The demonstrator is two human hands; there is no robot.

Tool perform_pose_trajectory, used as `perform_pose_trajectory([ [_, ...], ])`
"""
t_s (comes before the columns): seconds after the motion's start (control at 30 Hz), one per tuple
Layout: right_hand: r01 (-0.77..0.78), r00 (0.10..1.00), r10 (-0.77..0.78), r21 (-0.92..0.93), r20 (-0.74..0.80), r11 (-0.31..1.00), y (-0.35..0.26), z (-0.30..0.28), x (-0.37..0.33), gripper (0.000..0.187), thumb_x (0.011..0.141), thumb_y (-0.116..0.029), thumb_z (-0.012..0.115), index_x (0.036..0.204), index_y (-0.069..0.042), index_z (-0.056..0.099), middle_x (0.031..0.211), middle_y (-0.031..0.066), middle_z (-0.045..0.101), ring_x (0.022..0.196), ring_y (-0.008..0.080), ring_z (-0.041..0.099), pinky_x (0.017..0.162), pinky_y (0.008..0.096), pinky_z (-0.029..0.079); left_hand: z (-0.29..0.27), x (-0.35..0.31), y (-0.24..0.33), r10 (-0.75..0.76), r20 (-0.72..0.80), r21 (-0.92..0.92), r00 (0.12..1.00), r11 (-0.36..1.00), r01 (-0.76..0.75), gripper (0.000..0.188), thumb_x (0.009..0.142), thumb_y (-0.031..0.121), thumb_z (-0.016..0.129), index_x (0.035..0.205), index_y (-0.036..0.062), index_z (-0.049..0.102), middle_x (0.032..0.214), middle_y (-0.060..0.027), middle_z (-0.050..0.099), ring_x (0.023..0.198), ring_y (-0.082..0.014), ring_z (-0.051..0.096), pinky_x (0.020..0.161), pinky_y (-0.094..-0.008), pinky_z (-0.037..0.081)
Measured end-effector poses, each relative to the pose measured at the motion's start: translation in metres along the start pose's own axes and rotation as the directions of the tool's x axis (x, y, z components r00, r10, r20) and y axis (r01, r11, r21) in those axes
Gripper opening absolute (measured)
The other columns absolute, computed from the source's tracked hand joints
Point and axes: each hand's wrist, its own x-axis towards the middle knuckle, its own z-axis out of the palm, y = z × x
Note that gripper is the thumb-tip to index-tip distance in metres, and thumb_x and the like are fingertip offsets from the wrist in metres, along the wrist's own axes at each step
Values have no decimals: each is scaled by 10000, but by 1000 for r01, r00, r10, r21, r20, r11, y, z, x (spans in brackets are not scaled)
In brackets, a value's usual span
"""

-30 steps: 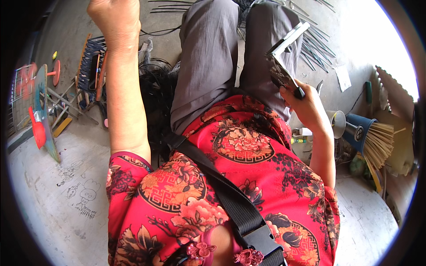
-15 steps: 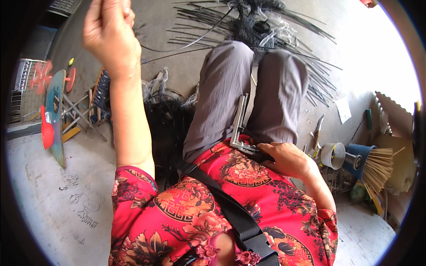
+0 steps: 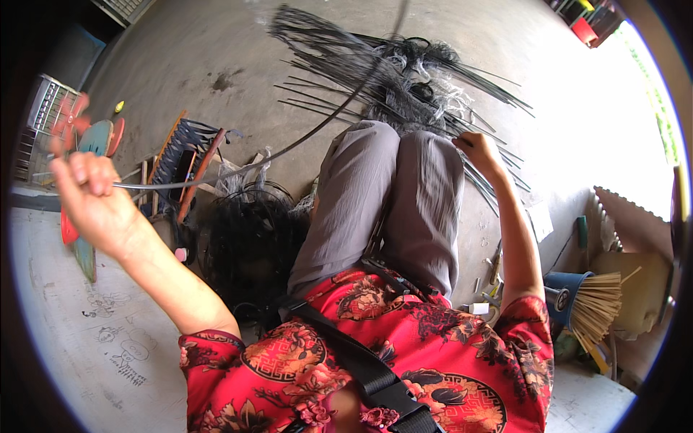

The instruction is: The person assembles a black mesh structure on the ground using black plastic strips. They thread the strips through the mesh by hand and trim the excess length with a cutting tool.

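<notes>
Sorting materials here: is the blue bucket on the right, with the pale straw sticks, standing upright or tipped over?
Tipped over. The blue bucket lies on its side on the floor, and the pale straw sticks fan out sideways from its mouth.

Bright daylight is admitted from the upper right, where the concrete floor is overexposed; edges are bent and darkly vignetted.

Left hand gripping long strip, right hand at dark strips
</notes>
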Motion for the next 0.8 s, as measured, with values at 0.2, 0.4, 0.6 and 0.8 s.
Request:
perform_pose_trajectory([
  [0.2,-278,921,389,690,-5,668,-56,-16,-61,196,1109,-160,746,1259,-48,803,809,-45,642,728,41,497,648,252,407,-60,-62,-110,-359,-65,-56,931,933,356,480,1190,315,588,1493,-55,548,1141,-80,506,988,-196,451,877,-371,367],
  [0.4,-197,949,315,762,-9,616,-100,2,-138,181,1113,-90,733,1273,-37,798,891,-57,712,798,35,547,737,240,486,-23,-120,-228,-664,201,-194,721,694,693,606,1177,383,610,1568,-67,501,1395,-170,564,1264,-290,535,1092,-453,426],
  [0.6,-244,969,219,559,112,792,-115,-4,-168,153,1081,-141,757,1200,-53,797,901,132,767,746,204,707,754,366,581,23,-137,-275,-684,251,-267,685,631,729,519,1197,360,581,1541,-28,567,1217,-114,552,1092,-247,516,979,-422,444],
  [0.8,-312,878,332,115,-344,943,-92,9,-210,223,1049,-280,758,1078,-64,809,998,97,789,956,318,729,852,431,569,-46,-165,-267,-626,51,-152,778,765,626,311,1233,276,520,1371,68,705,879,-12,566,725,-145,478,701,-342,430],
])
